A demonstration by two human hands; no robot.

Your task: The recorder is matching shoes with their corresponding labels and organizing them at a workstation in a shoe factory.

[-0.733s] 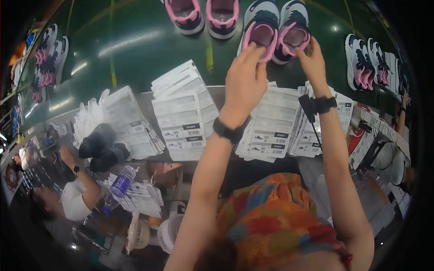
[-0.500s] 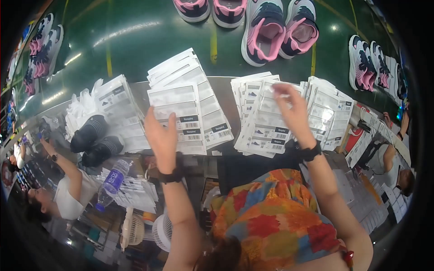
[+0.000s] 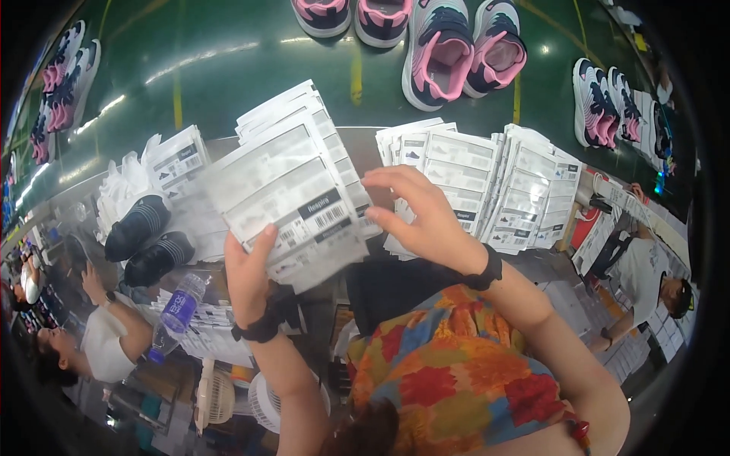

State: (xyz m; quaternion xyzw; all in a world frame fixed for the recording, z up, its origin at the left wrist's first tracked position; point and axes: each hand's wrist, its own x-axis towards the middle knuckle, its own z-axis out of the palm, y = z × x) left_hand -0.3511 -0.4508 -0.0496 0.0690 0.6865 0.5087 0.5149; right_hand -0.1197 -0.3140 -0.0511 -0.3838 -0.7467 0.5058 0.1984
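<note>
My left hand (image 3: 248, 275) grips the lower left edge of some white label sheets (image 3: 277, 186), its thumb on top. They are raised and tilted, slightly blurred, with shoe pictures, barcodes and dark bands printed on them. Beneath and behind them a fanned stack of similar sheets (image 3: 285, 99) shows. My right hand (image 3: 430, 220) is held with its fingers apart at the right edge of the raised sheets; whether it touches them I cannot tell. More label stacks, a middle one (image 3: 461, 163) and a right one (image 3: 525, 190), lie beyond my right hand.
Pink and navy sneakers (image 3: 437, 57) stand on the green conveyor belt (image 3: 228, 83). Left of the sheets are two black shoes (image 3: 144, 228) by white tissue-like paper (image 3: 125, 186). A purple-labelled bottle (image 3: 181, 304) and a fan (image 3: 215, 395) are lower left. People work at both sides.
My left hand has taken hold of label sheets and lifted them toward me. My right hand has moved left from the middle stack to beside these sheets.
</note>
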